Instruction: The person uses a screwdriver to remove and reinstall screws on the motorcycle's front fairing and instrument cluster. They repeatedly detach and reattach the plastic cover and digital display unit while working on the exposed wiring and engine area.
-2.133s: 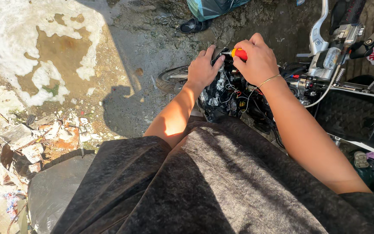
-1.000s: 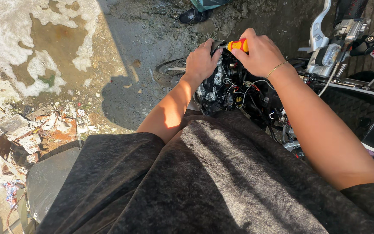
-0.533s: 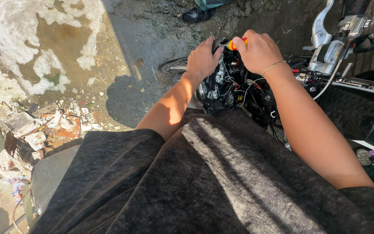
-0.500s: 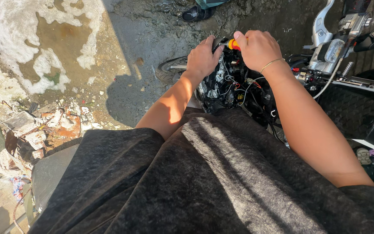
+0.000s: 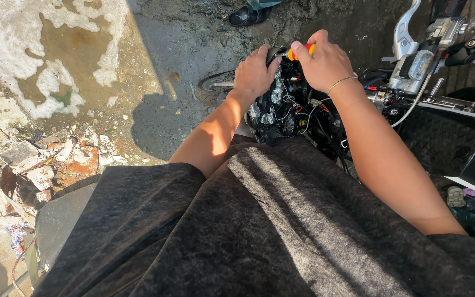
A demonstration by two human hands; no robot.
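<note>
Right hand (image 5: pixel 325 66) up at about one o'clock in the view, fingers curled tight around the red-and-yellow handle of a screwdriver (image 5: pixel 299 52); only the end of the handle pokes out at the thumb side, the shaft is hidden, so where the tip sits cannot be told. A thin bangle (image 5: pixel 341 83) rings that wrist. Left hand (image 5: pixel 255 72) sits just beside it at twelve o'clock, palm down and fingers loosely bent, pressed onto the dark front of the motorcycle's exposed wiring cluster (image 5: pixel 290 107); it grips nothing that can be made out, it simply rests on the part. The two hands are close, nearly touching at the screwdriver handle.

Below the hands, a tangle of white, red and black wires and silvery fittings lies open in the bike's front. At ten o'clock from the left hand, a slice of the front tyre (image 5: pixel 213 88) shows on the wet ground. Out at two o'clock, the handlebar with its chrome brake lever (image 5: pixel 405 30) catches the sun. At three o'clock the black seat (image 5: pixel 446 146) lies in shade.

Far left, at nine o'clock, a heap of broken bricks and rubble (image 5: pixel 45 168). At the top edge, a dark shoe (image 5: pixel 246 15) belonging to another person.
</note>
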